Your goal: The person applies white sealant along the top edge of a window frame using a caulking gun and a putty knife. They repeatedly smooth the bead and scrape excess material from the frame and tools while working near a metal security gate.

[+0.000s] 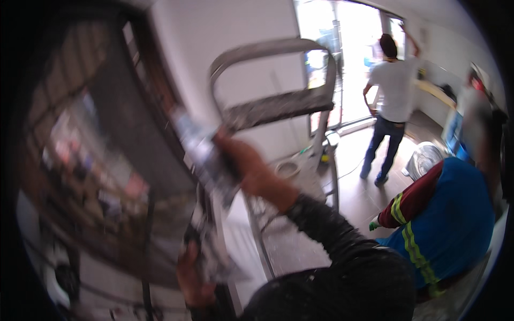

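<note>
A clear, silvery, bottle-like object (201, 147) is held up, tilted, by the right hand (251, 166).
Its side is wrapped by the right hand's curled fingers, left of a worn grey stepladder (278, 109). Below, the left hand (195, 278) is half curled beside a blurred, flat grey piece (219, 259); whether that is gripped cannot be told.

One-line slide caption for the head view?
Right hand gripping a blurred, clear bottle-like object, left hand lower down, a paint-spattered stepladder beyond.
</note>
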A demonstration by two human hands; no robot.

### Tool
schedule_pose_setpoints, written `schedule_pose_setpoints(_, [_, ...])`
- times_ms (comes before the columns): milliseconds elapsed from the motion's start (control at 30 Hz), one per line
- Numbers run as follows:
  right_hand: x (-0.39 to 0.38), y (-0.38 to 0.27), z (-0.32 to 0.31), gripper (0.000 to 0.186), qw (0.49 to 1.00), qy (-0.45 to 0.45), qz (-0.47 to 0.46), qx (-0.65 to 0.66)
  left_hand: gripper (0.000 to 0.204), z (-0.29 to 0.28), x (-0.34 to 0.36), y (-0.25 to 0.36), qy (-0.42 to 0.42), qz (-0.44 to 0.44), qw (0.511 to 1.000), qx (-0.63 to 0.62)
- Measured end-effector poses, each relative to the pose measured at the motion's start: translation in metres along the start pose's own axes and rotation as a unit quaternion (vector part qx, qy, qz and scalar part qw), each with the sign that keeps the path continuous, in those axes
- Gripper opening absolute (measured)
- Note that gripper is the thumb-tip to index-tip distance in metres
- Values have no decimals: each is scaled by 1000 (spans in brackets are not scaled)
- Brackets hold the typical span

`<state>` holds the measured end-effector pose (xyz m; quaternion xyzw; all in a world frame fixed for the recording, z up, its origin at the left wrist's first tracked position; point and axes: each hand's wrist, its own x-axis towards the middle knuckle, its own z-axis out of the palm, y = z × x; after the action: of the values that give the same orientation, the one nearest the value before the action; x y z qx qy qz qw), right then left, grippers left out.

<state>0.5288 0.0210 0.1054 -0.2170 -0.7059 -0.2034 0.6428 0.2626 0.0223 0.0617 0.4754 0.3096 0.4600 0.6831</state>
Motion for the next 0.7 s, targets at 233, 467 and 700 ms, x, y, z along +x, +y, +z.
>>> schedule_pose_setpoints(233, [2,-27,28,33,731,125,511,434,41,-9,18,-7,-235,-111,936,-236])
schedule_pose_setpoints(467, [-29,-21,57,43,736,-57,572,357,39,-26,14,19,-213,-76,931,-286])
schedule_pose_setpoints(700, [-58,-21,49,44,733,-94,559,377,37,-49,2,49,-112,68,962,-241])
